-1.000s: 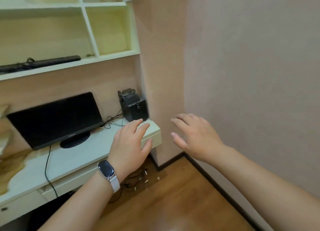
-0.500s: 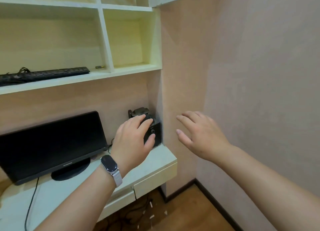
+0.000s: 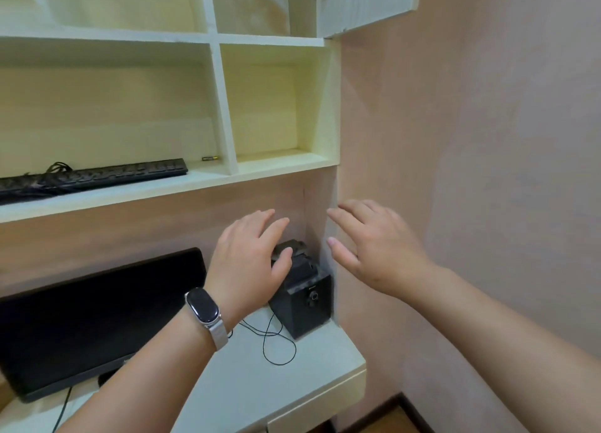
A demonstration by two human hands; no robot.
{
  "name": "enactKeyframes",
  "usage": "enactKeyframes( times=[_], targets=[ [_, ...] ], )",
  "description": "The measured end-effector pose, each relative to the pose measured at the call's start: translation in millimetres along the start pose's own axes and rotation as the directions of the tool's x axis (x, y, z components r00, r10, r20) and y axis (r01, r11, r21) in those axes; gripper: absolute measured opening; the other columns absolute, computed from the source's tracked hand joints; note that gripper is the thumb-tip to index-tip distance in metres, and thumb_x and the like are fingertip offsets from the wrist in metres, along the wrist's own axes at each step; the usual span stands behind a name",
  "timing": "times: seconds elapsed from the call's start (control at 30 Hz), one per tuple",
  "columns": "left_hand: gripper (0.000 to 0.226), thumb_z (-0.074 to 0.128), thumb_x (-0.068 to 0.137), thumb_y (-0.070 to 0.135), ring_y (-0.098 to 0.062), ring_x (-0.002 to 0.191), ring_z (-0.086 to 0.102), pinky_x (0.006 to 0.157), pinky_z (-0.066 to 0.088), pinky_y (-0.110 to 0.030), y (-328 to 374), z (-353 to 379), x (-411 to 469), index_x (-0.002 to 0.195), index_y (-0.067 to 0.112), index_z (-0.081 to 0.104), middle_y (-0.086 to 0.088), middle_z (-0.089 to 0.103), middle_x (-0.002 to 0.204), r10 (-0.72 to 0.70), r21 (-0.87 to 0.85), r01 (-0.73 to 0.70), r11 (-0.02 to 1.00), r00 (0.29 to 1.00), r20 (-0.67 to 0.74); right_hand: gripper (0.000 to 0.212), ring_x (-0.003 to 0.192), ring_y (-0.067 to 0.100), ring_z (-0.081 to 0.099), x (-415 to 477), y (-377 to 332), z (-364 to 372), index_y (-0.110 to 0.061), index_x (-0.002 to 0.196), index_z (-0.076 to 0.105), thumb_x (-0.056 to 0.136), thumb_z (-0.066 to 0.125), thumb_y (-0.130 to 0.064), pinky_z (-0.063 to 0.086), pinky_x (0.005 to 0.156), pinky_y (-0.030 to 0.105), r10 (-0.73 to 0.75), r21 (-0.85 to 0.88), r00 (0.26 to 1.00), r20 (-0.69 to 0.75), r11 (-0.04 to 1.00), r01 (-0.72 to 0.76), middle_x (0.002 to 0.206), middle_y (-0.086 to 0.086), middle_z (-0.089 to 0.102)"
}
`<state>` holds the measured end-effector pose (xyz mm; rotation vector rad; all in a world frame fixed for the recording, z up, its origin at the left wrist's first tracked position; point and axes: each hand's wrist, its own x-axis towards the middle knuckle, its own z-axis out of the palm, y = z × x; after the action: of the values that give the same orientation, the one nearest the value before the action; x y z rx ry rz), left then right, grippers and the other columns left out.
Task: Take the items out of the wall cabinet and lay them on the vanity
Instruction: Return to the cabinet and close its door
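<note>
The fingers of the left hand (image 3: 250, 260) are straight and a little spread, holding nothing. The thumb crosses in front of a small dark object (image 3: 291, 248) on top of the speaker (image 3: 304, 302); I cannot tell whether it touches it. The fingers of the right hand (image 3: 380, 250) are also loose, spread and empty, raised in front of the corner where the wood back panel meets the wall (image 3: 487, 139). Both hands show their backs to the camera and are near each other but apart. A watch (image 3: 203, 309) sits on the left wrist.

The speaker stands at the back right corner of the worktop (image 3: 260, 390), with a thin black cable (image 3: 276, 348) looping beside it. A monitor (image 3: 97, 318) stands further left on the same worktop.

Above the hands hangs the cabinet (image 3: 224, 104), with open compartments. A black keyboard (image 3: 97, 175) lies on the bottom shelf in the wide left compartment, its cord bundled on top. Just right of it, not touching, a small battery (image 3: 210, 158) lies next to the divider. A pale door (image 3: 364, 3) shows at the cabinet's top right.
</note>
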<state>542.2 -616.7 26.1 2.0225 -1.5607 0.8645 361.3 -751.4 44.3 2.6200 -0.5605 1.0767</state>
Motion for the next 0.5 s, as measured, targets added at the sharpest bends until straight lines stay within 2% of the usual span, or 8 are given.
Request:
enactKeyframes(
  times=[0.23, 0.5],
  targets=[
    [0.047, 0.054, 0.086, 0.039, -0.029, 0.122, 0.053, 0.1, 0.041, -0.045, -4, 26, 77, 0.127, 0.016, 0.06, -0.009, 0.057, 0.133, 0.001, 0.14, 0.007, 0.99, 0.998, -0.057, 0.053, 0.114, 0.032, 0.057, 65, 60, 39, -0.011, 0.124, 0.063, 0.09, 0.042, -0.045, 0.047, 0.089, 0.043, -0.079, 0.047, 0.996, -0.029, 0.996, 0.08, 0.125, 0.012, 0.063],
    [0.041, 0.058, 0.084, 0.035, -0.03, 0.11, 0.057, 0.088, 0.044, -0.04, 6, 61, 182, 0.119, 0.016, 0.063, -0.009, 0.062, 0.123, 0.032, 0.272, 0.017, 0.962, 0.984, -0.177, 0.05, 0.103, 0.032, 0.061, 148, 155, 64, -0.011, 0.117, 0.066, 0.088, 0.043, -0.045, 0.05, 0.08, 0.039, -0.141, 0.085, 0.974, -0.177, 0.984, 0.158, 0.116, 0.01, 0.066]
  ],
)
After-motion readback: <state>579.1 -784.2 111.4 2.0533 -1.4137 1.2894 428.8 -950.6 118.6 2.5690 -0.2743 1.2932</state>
